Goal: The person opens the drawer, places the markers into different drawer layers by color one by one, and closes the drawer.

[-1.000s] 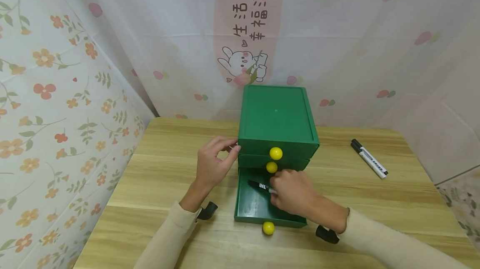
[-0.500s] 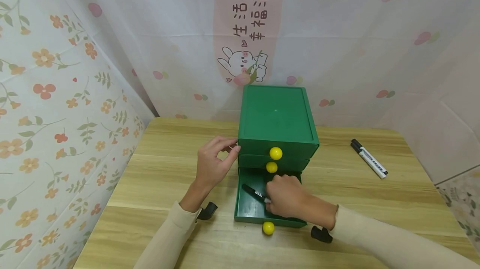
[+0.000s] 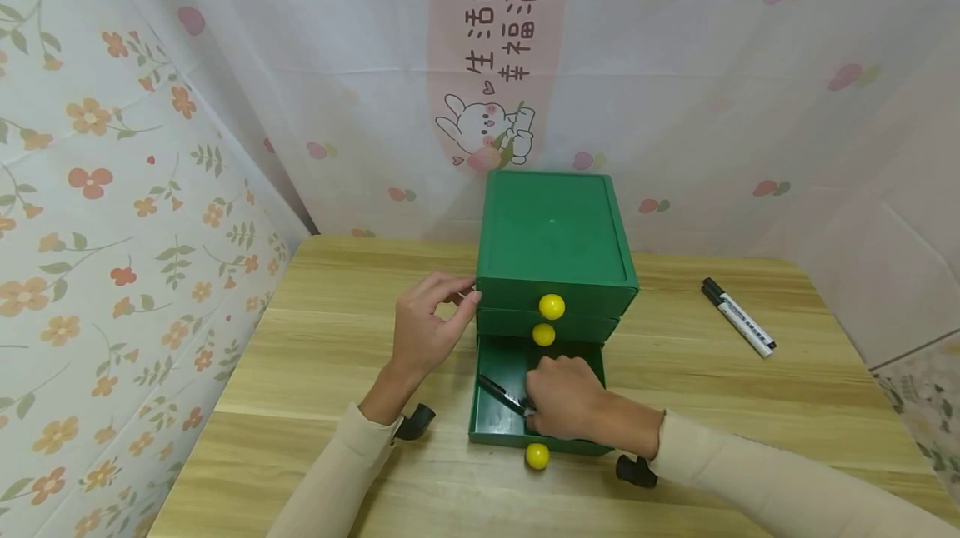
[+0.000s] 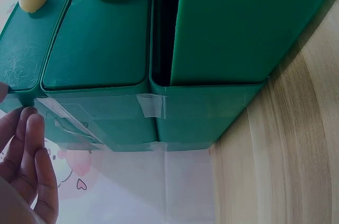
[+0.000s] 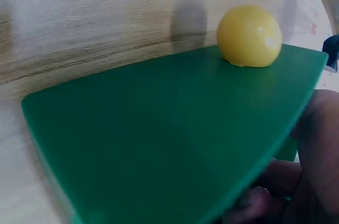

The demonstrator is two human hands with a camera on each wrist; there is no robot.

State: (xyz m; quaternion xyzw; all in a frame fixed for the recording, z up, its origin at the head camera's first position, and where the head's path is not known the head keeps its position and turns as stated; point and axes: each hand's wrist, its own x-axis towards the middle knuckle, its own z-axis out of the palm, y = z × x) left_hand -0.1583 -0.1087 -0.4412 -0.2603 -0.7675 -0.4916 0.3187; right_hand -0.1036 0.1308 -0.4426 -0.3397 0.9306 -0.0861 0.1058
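A green drawer cabinet (image 3: 555,226) with yellow knobs stands on the table, its bottom drawer (image 3: 491,440) pulled out. My left hand (image 3: 427,326) pinches the cabinet's left front corner between thumb and fingers. In the left wrist view those fingers (image 4: 33,134) lie along the taped side. Inside the drawer, my right hand (image 3: 566,395) grips a black-capped marker (image 3: 501,393). The cap end points to the drawer's left wall, and the other end is hidden under the curled fingers. In the right wrist view the drawer front (image 5: 148,128) covers most of that hand.
Another black-capped white marker (image 3: 738,317) lies on the wooden table (image 3: 337,313), right of the cabinet. The drawer's yellow knob (image 3: 537,455) juts out at the front. A patterned curtain (image 3: 360,105) hangs behind the table and along its left.
My right hand has moved lower and slightly left in the open drawer, bringing the marker closer to the drawer's left wall. The left hand has stayed at the cabinet corner.
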